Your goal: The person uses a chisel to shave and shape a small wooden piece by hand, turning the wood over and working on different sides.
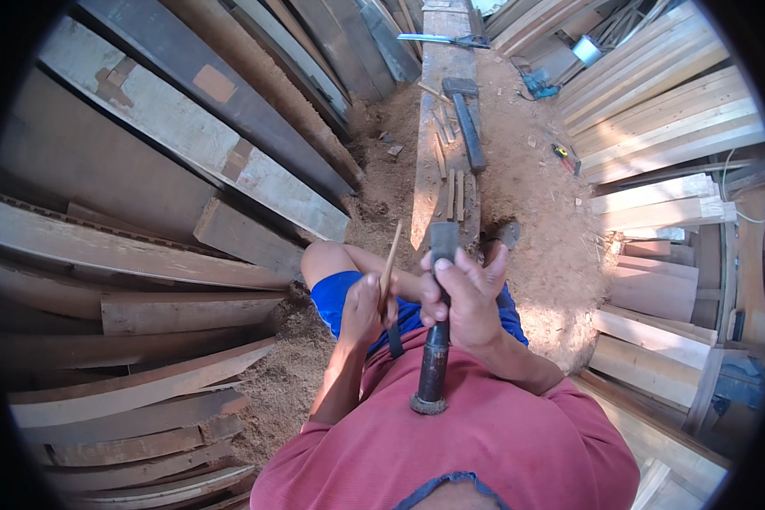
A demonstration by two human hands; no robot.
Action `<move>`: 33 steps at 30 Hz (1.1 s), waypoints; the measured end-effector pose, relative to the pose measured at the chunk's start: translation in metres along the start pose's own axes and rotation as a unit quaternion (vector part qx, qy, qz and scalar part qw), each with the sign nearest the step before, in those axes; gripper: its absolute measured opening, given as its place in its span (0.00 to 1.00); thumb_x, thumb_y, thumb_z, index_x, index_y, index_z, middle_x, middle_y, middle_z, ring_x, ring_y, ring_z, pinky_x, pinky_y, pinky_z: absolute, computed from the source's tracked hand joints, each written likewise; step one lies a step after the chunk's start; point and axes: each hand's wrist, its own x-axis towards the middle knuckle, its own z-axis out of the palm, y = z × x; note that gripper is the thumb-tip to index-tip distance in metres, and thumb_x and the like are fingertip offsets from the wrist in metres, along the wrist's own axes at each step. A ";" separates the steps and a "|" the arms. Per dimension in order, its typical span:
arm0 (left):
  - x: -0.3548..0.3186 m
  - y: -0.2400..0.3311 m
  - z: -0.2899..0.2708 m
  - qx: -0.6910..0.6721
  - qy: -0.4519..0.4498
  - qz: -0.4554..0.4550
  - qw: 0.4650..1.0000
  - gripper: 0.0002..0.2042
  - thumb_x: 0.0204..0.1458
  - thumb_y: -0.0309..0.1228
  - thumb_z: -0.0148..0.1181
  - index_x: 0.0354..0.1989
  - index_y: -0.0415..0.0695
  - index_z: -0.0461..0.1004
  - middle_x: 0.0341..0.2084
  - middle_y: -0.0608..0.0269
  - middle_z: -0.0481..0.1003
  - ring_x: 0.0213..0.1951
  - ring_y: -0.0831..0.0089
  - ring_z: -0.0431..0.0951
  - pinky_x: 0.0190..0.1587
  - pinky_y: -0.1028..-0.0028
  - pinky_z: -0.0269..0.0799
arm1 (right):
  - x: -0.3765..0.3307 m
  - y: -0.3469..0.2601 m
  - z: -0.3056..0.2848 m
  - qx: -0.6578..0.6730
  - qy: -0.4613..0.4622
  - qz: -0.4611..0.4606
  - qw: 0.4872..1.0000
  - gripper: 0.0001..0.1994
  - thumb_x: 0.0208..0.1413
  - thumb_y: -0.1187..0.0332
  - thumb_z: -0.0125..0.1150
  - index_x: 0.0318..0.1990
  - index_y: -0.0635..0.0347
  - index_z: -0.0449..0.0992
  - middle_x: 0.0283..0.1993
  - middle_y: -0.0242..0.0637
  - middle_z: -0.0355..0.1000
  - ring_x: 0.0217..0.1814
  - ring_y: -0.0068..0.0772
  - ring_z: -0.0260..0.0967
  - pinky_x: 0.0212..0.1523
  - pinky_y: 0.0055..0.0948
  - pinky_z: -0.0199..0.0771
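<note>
My left hand [365, 313] is closed around a thin wooden stick [391, 259], which stands tilted with its pointed end away from me. In my right hand [472, 308] is a chisel [433, 365], gripped near the blade. Its flat metal blade points away from me, while the dark handle with a frayed butt end reaches back to my red shirt. The thumb lies along the chisel and some fingers are spread. The chisel and stick are apart. Beyond my hands, several short wooden sticks [456, 194] and a hammer [467, 127] lie on a long plank [425, 200].
A handsaw [442, 39] lies across the plank's far end. Boards lean in stacks on the left [170, 127] and right [671, 119]. On the sawdust-strewn floor [548, 229] are a yellow-and-black hand tool [563, 156] and a teal power tool [539, 84].
</note>
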 end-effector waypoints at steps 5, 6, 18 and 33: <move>0.053 0.021 0.013 -0.078 0.029 0.061 0.995 0.18 0.68 0.44 0.39 0.32 0.45 0.69 0.14 0.73 0.63 0.17 0.86 0.61 0.19 0.82 0.54 | 0.021 0.020 0.006 0.040 -0.070 0.128 0.989 0.06 0.67 0.65 0.42 0.43 0.56 0.64 0.24 0.26 0.61 0.16 0.14 0.53 0.20 0.20 0.63; 0.060 0.025 0.014 -0.078 0.027 0.061 0.995 0.18 0.68 0.44 0.39 0.32 0.45 0.69 0.14 0.73 0.63 0.17 0.86 0.61 0.19 0.82 0.54 | 0.023 0.021 0.009 0.057 -0.090 0.161 0.981 0.06 0.67 0.65 0.42 0.43 0.55 0.64 0.24 0.25 0.61 0.16 0.13 0.52 0.20 0.20 0.62; 0.013 0.026 0.000 0.353 -0.015 0.240 0.904 0.19 0.67 0.40 0.38 0.30 0.40 0.69 0.15 0.61 0.65 0.18 0.70 0.67 0.24 0.68 0.62 | -0.003 0.003 0.007 0.025 -0.041 0.065 0.997 0.07 0.67 0.66 0.40 0.41 0.58 0.63 0.21 0.26 0.56 0.14 0.15 0.49 0.14 0.20 0.59; 0.010 0.013 0.024 -0.235 -0.133 -0.066 0.961 0.22 0.67 0.49 0.38 0.33 0.42 0.68 0.08 0.72 0.57 0.10 0.82 0.53 0.14 0.78 0.49 | 0.048 -0.010 -0.027 -0.212 -0.021 -0.062 0.975 0.08 0.62 0.67 0.56 0.43 0.60 0.75 0.18 0.21 0.59 0.16 0.10 0.53 0.16 0.15 0.56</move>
